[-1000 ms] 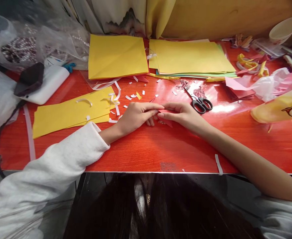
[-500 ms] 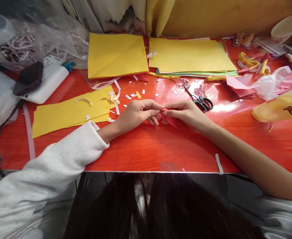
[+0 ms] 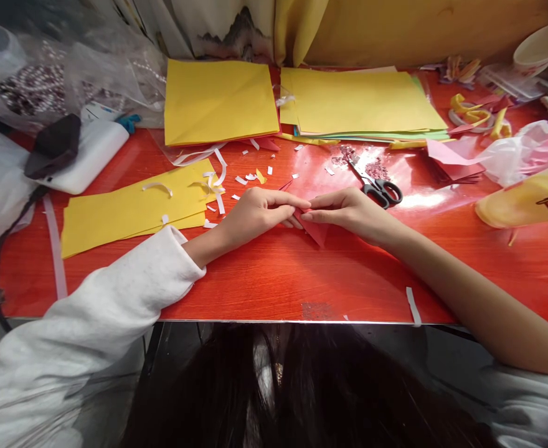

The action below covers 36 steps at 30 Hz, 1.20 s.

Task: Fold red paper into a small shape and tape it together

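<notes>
A small folded piece of red paper (image 3: pixel 317 233) is pinched between both hands over the red table, with its pointed end hanging toward me. My left hand (image 3: pixel 262 210) comes in from the left, thumb and forefinger closed on the paper's upper edge. From the right, my right hand (image 3: pixel 349 213) grips the same paper between thumb and fingers, and the fingertips of both hands nearly meet. Part of the paper is hidden behind the fingers. Black-handled scissors (image 3: pixel 380 191) lie just beyond my right hand, blades pointing away.
Yellow paper strips (image 3: pixel 129 214) lie at the left amid white paper scraps (image 3: pixel 220 204). Stacks of yellow sheets (image 3: pixel 222 102) and coloured sheets (image 3: pixel 358 102) line the back. A yellow cup (image 3: pixel 512 205) lies tilted at the right, near pink paper (image 3: pixel 461 152). A white strip (image 3: pixel 413 306) overhangs the front edge.
The red paper has turned between the fingers, so its point now hangs lower and more of it shows. Both hands stay in nearly the same place.
</notes>
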Available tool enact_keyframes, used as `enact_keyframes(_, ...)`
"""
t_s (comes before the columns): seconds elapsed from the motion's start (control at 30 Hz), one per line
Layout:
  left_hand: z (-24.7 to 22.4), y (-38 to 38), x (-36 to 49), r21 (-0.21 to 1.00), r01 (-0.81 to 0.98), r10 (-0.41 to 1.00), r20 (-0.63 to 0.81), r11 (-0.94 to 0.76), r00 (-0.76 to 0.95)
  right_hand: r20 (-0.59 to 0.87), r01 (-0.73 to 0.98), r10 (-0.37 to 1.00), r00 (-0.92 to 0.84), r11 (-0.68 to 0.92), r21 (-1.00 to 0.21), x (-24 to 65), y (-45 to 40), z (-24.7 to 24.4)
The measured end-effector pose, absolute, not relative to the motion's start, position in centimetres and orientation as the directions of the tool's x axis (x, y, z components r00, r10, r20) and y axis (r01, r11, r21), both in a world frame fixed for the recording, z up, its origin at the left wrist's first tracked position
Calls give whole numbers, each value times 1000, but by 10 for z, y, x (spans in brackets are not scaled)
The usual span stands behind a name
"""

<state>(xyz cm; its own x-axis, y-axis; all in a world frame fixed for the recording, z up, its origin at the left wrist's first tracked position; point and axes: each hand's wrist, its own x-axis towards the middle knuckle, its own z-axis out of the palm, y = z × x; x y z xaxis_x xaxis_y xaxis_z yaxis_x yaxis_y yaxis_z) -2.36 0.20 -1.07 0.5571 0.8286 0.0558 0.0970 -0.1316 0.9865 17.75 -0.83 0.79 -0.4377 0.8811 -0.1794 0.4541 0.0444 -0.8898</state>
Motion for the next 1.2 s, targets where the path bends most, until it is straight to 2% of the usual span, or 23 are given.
enact_keyframes(0.23,-10,6,-22,996,66,813,11,-61,582,-177,447,888,-425,36,-894,179,-7,7)
enact_keyframes(0.33,-11,8,-21,999,48,819,-16,-14,574,-160,382,901,-402,6,-924,179,-7,2)
enact_keyframes(0.47,-10,8,-21,998,19,839,37,-56,543,-161,257,899,-408,-56,-965,180,-6,-1)
enact_keyframes(0.57,-9,7,-22,997,14,861,64,-82,505,-196,224,862,-468,-98,-970,180,-5,0)
enact_keyframes(1.0,-8,5,-25,980,130,849,60,-150,526,-195,250,854,-483,-79,-965,181,-6,2)
enact_keyframes(1.2,-12,6,-22,988,87,846,63,-128,529,-205,276,851,-484,-74,-958,178,-7,5)
